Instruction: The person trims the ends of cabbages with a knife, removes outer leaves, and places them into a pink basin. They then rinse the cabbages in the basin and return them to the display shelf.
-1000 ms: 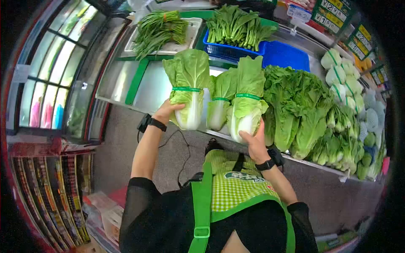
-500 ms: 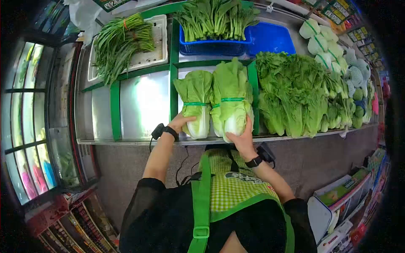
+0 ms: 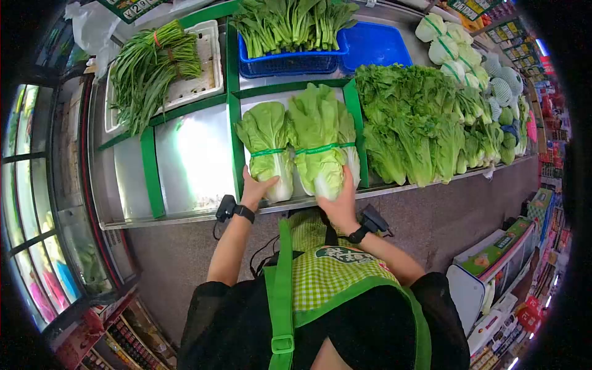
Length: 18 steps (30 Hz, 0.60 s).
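My left hand (image 3: 256, 189) grips the white base of a napa cabbage (image 3: 266, 140) bound with a green band, lying in a green-edged shelf compartment (image 3: 233, 129). My right hand (image 3: 341, 198) holds the base of a second banded napa cabbage (image 3: 316, 132) right beside it. A third cabbage (image 3: 349, 139) lies tucked at the right of that one. Both wrists wear black bands. I wear a green apron with a checked bib (image 3: 327, 274).
Left of the cabbages lies a bare steel shelf section (image 3: 191, 157). Leafy lettuce (image 3: 410, 123) fills the compartment to the right, with more wrapped cabbages (image 3: 453, 52) beyond. Behind are chives on a white tray (image 3: 154, 65) and greens in a blue crate (image 3: 290, 34). Floor displays (image 3: 499, 265) stand at right.
Both cabbages have come down from mid-air into the compartment, and my hands have followed them to the shelf's front edge. The view has shifted so that the shelf sits lower and more centred.
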{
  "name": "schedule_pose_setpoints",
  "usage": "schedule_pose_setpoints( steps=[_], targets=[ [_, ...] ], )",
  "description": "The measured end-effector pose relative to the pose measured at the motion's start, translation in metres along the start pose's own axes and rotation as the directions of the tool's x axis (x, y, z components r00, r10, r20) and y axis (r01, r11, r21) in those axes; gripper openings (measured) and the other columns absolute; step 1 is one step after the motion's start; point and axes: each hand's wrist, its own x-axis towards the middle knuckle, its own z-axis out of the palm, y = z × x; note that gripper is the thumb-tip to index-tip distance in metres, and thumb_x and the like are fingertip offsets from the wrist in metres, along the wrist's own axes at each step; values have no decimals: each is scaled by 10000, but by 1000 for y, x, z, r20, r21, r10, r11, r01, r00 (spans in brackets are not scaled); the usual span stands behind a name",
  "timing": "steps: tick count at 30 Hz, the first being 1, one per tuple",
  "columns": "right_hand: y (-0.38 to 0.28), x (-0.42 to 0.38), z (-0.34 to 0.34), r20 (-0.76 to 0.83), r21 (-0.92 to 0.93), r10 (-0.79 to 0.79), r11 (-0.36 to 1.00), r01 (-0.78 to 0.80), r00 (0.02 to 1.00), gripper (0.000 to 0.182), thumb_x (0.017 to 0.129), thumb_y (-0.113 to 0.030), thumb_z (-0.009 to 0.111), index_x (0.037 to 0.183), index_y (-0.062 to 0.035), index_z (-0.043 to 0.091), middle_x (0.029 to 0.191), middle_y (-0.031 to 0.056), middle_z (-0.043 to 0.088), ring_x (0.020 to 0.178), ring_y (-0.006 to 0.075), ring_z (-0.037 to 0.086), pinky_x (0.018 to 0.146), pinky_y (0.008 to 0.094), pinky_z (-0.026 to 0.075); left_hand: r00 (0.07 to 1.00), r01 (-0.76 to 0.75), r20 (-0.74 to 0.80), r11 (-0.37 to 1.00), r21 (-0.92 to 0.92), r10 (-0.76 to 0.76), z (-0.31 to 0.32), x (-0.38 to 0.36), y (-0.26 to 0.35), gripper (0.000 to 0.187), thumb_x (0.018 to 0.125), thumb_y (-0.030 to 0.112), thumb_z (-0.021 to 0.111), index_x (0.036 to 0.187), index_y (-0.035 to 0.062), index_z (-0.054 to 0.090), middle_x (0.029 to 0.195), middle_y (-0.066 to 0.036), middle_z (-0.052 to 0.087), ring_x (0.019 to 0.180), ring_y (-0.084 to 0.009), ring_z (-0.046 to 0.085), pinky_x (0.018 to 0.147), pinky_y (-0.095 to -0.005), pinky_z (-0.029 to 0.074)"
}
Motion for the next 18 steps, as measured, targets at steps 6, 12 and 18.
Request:
schedule_pose_setpoints(
  steps=[6,12,18],
  targets=[
    [8,7,-8,-155,-276,-54,961,9,987,857,596,-147,697,1315,-8,251,1173,234,438,1099,385,385,928,443,310,983,-180,-13,980,80,182,13,2,-13,979,533,75,824,1287,-19,206,1177,-157,458,1053,-236,494,880,-329,438],
    [27,16,-1,-97,-464,3,884,-49,995,907,598,-177,749,1330,-39,232,1092,217,459,1045,392,400,911,433,328,995,-21,94,993,-115,32,16,-5,-2,880,600,-11,749,1310,8,230,1162,-118,486,1044,-220,506,874,-332,450],
    [45,14,-6,-35,-366,-3,931,-11,999,951,597,-190,768,1351,-77,199,1128,246,405,1043,404,401,882,434,356,990,101,-100,993,55,-95,17,-20,5,861,700,67,704,1357,8,151,1211,-206,426,979,-269,541,769,-357,491]
  ],
)
